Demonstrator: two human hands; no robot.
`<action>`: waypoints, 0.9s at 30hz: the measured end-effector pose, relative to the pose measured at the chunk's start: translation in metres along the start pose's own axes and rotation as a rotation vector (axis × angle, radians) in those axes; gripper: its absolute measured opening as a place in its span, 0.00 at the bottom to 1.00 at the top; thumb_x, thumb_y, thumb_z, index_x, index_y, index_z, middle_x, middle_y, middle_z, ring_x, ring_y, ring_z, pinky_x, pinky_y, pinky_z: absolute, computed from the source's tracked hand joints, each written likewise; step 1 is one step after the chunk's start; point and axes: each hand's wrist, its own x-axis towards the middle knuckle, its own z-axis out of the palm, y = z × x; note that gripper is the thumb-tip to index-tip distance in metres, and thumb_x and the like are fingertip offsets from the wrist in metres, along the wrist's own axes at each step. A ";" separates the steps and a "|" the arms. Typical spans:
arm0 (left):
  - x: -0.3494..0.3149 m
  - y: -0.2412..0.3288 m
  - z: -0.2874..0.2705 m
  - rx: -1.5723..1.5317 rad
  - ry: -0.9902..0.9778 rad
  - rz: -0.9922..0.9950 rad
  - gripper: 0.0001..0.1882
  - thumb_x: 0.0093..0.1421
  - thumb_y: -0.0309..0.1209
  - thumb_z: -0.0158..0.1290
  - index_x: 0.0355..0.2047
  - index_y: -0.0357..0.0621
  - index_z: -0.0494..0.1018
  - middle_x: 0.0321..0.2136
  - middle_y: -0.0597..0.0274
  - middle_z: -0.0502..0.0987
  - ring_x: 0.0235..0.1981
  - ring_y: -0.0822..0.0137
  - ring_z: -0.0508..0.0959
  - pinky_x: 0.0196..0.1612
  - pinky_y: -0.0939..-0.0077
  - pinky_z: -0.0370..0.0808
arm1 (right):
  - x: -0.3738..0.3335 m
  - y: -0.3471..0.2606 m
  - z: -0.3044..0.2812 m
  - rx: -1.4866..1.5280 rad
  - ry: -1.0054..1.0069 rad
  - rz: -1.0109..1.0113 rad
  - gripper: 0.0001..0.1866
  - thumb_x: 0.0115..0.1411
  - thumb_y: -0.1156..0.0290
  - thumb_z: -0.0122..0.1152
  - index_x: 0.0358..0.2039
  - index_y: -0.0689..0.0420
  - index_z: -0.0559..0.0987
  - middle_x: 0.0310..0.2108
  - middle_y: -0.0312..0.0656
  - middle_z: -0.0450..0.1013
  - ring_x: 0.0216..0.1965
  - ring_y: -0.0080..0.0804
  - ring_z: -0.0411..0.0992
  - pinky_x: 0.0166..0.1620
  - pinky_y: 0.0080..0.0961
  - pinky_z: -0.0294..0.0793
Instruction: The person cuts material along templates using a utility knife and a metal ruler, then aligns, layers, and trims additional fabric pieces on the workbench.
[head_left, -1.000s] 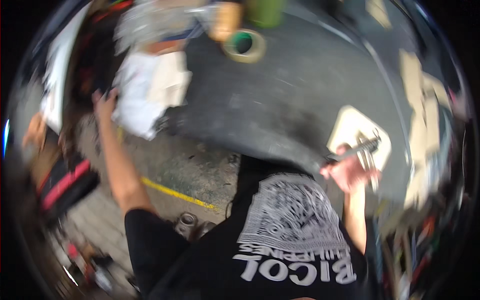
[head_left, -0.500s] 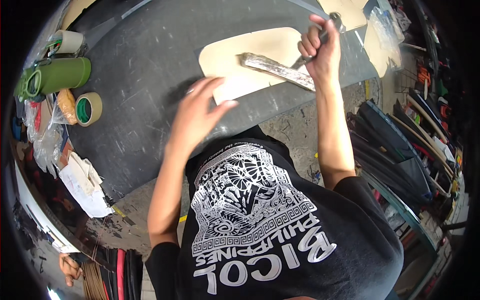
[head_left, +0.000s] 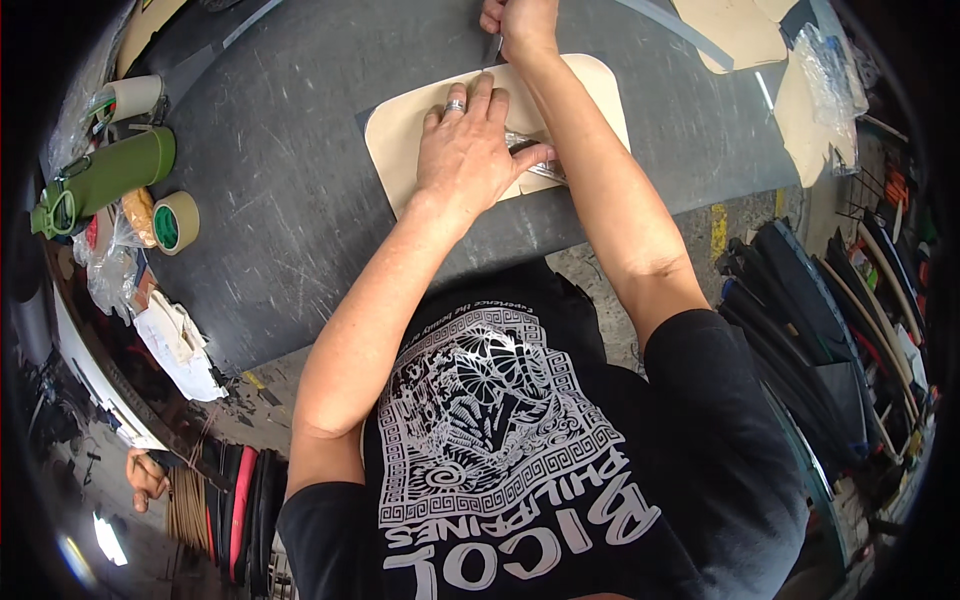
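My left hand (head_left: pixel 470 150) lies flat with fingers apart on a cream sheet with rounded corners (head_left: pixel 400 150). A ring is on one finger. Partly covered by this hand, beside its thumb, is a bar in shiny silver wrapping (head_left: pixel 547 168); the rest of it is hidden. My right hand (head_left: pixel 525 28) is closed at the far edge of the sheet, its forearm crossing over the sheet's right part. From its fist a narrow metal tool (head_left: pixel 494 48) points down to the sheet's edge; its kind is unclear and its upper part is out of view.
The sheet rests on a scuffed dark table surface (head_left: pixel 290 200). At the left are a green bottle (head_left: pixel 125 170), a tape roll (head_left: pixel 176 220) and plastic bags. Cream offcuts (head_left: pixel 735 35) and clear plastic (head_left: pixel 825 90) lie at the far right. Dark rolled material (head_left: pixel 800 310) stands beyond the table.
My left hand has come down onto the sheet and bar. The right hand has swung left and away from me with the tool, to the sheet's far edge.
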 end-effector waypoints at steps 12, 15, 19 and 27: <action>0.009 -0.007 0.004 -0.009 -0.021 -0.011 0.46 0.62 0.64 0.54 0.64 0.34 0.67 0.69 0.48 0.62 0.69 0.48 0.62 0.66 0.47 0.67 | 0.011 0.016 0.001 -0.087 0.108 0.040 0.32 0.75 0.39 0.35 0.46 0.58 0.72 0.18 0.31 0.58 0.11 0.21 0.53 0.13 0.24 0.53; 0.011 -0.008 0.011 -0.017 -0.016 -0.008 0.45 0.63 0.63 0.54 0.64 0.33 0.67 0.68 0.48 0.63 0.69 0.48 0.62 0.66 0.46 0.66 | 0.013 0.020 -0.004 -0.127 0.102 0.043 0.32 0.75 0.39 0.34 0.45 0.58 0.72 0.18 0.31 0.59 0.11 0.21 0.53 0.13 0.24 0.53; 0.013 -0.011 0.018 -0.023 -0.001 0.002 0.44 0.63 0.62 0.54 0.64 0.33 0.67 0.68 0.47 0.63 0.69 0.48 0.62 0.66 0.46 0.66 | 0.016 0.026 -0.008 -0.140 0.097 0.028 0.31 0.76 0.40 0.34 0.45 0.58 0.72 0.18 0.31 0.59 0.11 0.21 0.52 0.13 0.23 0.53; 0.007 -0.011 0.021 -0.008 0.020 0.002 0.44 0.64 0.60 0.55 0.64 0.33 0.66 0.68 0.47 0.63 0.69 0.48 0.63 0.66 0.46 0.66 | 0.011 0.028 -0.003 -0.261 0.093 -0.052 0.30 0.76 0.42 0.34 0.41 0.58 0.73 0.17 0.33 0.61 0.11 0.22 0.57 0.14 0.24 0.56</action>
